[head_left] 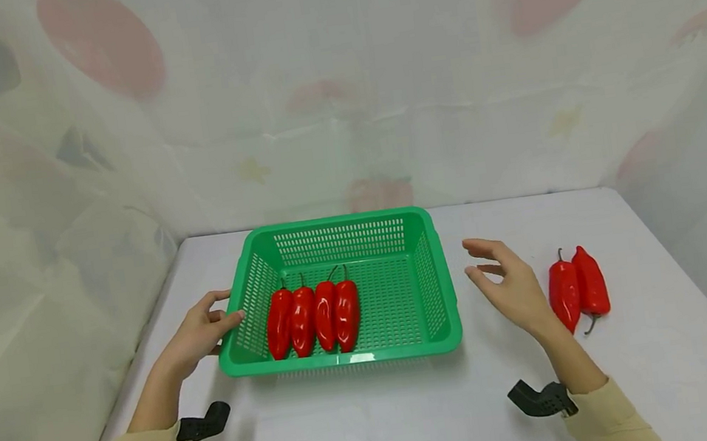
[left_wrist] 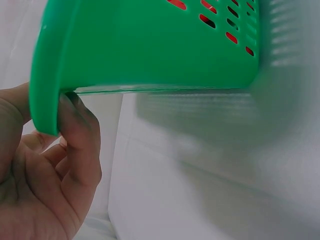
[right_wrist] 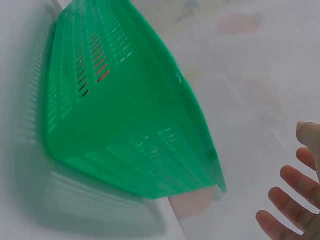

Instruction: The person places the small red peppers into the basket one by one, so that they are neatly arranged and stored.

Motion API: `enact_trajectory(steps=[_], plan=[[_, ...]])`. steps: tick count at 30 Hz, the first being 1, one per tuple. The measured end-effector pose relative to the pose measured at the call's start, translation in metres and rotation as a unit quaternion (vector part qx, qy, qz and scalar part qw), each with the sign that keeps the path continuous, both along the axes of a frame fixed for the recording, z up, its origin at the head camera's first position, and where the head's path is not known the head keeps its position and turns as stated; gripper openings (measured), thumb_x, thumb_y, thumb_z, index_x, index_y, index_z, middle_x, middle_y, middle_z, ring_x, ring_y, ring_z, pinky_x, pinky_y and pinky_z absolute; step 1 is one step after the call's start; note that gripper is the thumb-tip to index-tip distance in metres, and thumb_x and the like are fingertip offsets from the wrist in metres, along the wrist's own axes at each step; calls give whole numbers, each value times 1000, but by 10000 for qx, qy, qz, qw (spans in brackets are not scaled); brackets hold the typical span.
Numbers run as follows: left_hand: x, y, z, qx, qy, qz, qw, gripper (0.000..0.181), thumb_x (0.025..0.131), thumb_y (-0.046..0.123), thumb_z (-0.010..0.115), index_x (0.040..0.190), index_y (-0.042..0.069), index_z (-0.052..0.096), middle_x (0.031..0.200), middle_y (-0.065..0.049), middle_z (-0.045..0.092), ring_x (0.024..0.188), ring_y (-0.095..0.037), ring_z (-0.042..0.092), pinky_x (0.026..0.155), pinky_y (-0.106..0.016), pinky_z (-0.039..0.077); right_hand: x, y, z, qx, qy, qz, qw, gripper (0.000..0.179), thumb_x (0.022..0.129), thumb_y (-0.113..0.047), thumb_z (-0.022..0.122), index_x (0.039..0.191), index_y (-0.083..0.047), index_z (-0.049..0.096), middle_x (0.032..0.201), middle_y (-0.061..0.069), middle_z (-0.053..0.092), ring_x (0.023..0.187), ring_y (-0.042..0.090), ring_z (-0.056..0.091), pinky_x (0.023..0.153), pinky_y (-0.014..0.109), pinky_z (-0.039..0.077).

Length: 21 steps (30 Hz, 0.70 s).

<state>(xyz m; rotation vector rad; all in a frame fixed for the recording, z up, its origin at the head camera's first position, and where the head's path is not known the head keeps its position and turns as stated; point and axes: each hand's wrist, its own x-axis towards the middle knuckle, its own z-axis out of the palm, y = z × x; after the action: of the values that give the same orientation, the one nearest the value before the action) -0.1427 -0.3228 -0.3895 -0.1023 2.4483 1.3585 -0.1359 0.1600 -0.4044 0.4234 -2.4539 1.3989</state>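
A green plastic basket (head_left: 358, 357) with slotted sides stands in the middle of the white table. Inside, several glossy red chili peppers (head_left: 303, 322) lie side by side in its left half, stems toward the back. My left hand (head_left: 197, 334) grips the left rim, thumb over the top and fingers underneath; the left wrist view shows those fingers (left_wrist: 82, 150) curled below the green edge. My right hand (head_left: 512, 290) hovers to the right of the basket, apart from it, with fingers spread and nothing held. In the right wrist view its fingers (right_wrist: 300, 185) stand away from the basket wall (right_wrist: 125, 130).
Two more red peppers, a left one (head_left: 564, 293) and a right one (head_left: 591, 282), lie together on the table (head_left: 672, 350) beyond my right hand. A pale patterned sheet (head_left: 332, 156) hangs behind the table and along both sides.
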Motion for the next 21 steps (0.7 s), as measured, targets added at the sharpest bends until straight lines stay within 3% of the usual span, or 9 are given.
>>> enact_trajectory(steps=[5, 10, 15, 21], plan=[[0, 0, -1, -93, 17, 7, 10000, 67, 90, 33, 59, 140, 6, 24, 95, -18, 59, 76, -22, 65, 66, -38, 55, 13, 10, 5, -103, 58, -549, 9984, 46, 85, -1, 62, 129, -7, 50, 125, 10, 56, 108, 25, 55, 83, 13, 45], [0, -1, 0, -135, -1, 41, 9999, 66, 91, 32, 59, 141, 6, 23, 102, -21, 59, 78, -23, 66, 67, -39, 55, 25, 19, 14, -97, 243, -934, 9953, 48, 82, 5, 63, 128, 1, 49, 125, 16, 55, 107, 24, 54, 81, 6, 42], [1, -1, 0, -157, 4, 47, 9999, 66, 91, 31, 58, 141, 6, 23, 105, -22, 58, 78, -23, 66, 68, -39, 55, 22, 44, -8, -134, 101, -1283, 9916, 52, 84, -1, 63, 133, -9, 47, 128, 13, 53, 110, 9, 53, 81, 4, 41], [0, 1, 1, -148, -11, 53, 9999, 67, 91, 32, 59, 141, 6, 23, 101, -21, 59, 78, -22, 66, 67, -38, 55, 18, 71, -36, -262, -91, -1695, 9851, 53, 87, -15, 63, 136, -17, 45, 131, 5, 51, 114, 17, 52, 81, 5, 43]])
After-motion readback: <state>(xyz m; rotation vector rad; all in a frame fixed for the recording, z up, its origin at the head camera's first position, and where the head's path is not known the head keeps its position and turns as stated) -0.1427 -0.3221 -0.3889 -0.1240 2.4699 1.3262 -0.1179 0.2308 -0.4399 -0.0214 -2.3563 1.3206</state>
